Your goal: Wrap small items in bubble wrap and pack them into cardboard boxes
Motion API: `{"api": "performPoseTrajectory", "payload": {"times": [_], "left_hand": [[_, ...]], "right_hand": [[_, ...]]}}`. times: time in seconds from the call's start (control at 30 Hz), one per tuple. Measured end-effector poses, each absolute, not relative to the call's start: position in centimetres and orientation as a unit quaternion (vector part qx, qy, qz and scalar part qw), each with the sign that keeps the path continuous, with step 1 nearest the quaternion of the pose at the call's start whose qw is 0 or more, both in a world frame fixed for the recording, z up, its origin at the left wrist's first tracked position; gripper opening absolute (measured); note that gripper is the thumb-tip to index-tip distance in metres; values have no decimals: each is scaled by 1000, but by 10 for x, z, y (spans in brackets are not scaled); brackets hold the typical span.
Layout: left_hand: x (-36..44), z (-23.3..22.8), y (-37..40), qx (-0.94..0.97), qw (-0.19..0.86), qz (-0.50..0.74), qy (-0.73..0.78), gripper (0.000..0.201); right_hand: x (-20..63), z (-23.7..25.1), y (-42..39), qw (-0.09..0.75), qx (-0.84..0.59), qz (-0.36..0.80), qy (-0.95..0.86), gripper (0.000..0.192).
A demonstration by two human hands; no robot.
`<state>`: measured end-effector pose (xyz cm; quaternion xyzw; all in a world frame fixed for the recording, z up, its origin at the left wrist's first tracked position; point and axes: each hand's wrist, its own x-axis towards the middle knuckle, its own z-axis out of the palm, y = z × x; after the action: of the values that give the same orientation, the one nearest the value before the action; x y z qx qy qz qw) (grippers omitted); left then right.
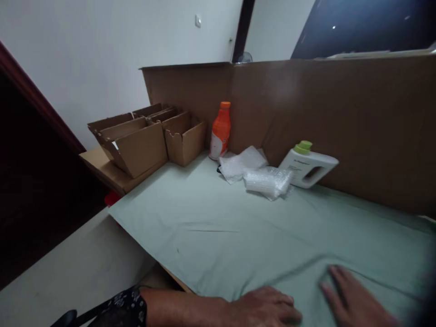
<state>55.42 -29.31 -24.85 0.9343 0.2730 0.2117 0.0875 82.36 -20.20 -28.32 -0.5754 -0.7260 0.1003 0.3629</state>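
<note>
Here, both hands — left (264, 309), right (354, 297) — flat, grip open, on green cloth (238, 227).

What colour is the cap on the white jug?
Light green cap on the white jug, seen in the head view.

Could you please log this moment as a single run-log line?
left hand: flat on cloth | right hand: flat on cloth | holding: nothing | behind: bubble wrap, white jug, orange bottle, boxes
</note>
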Motion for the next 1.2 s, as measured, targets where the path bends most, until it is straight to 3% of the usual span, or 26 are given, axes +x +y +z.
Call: {"api": "performPoseTrajectory", "payload": {"times": [0.1,0.23,0.37,0.43,0.53,0.7,0.87,1.0,1.07,1.13,1.17,1.2], "left_hand": [[510,-236,-282,899,91,284,321,34],[395,-179,-235,739,24,366,565,40],[288,-109,-163,578,-55,286,762,74],[252,-85,-130,526,-59,216,821,80],[220,-68,-93,518,-55,163,838,62],[206,-65,-68,539,-51,177,822,28],[222,-62,-108,578,-71,211,785,27],[240,-81,-198,640,-68,228,730,32],[246,-98,-251,704,-52,306,638,34],[247,-119,-298,714,-39,389,581,16],[247,-129,-316,703,-34,434,563,18],[247,-139,-331,686,-24,471,555,38]], "right_hand": [[723,-299,-207,319,-377,74,-866,52],[635,-283,-230,261,-242,28,-934,51],[621,-267,-232,270,-233,43,-933,44],[627,-266,-228,278,-246,48,-927,45],[632,-269,-227,276,-256,45,-926,45],[629,-267,-229,274,-263,46,-924,38],[626,-263,-228,285,-257,40,-923,35],[630,-267,-227,310,-267,70,-910,35],[635,-270,-226,324,-301,101,-891,42],[642,-271,-222,337,-344,132,-867,54],[645,-270,-220,341,-365,149,-853,60],[647,-268,-217,343,-386,167,-840,65]]}}
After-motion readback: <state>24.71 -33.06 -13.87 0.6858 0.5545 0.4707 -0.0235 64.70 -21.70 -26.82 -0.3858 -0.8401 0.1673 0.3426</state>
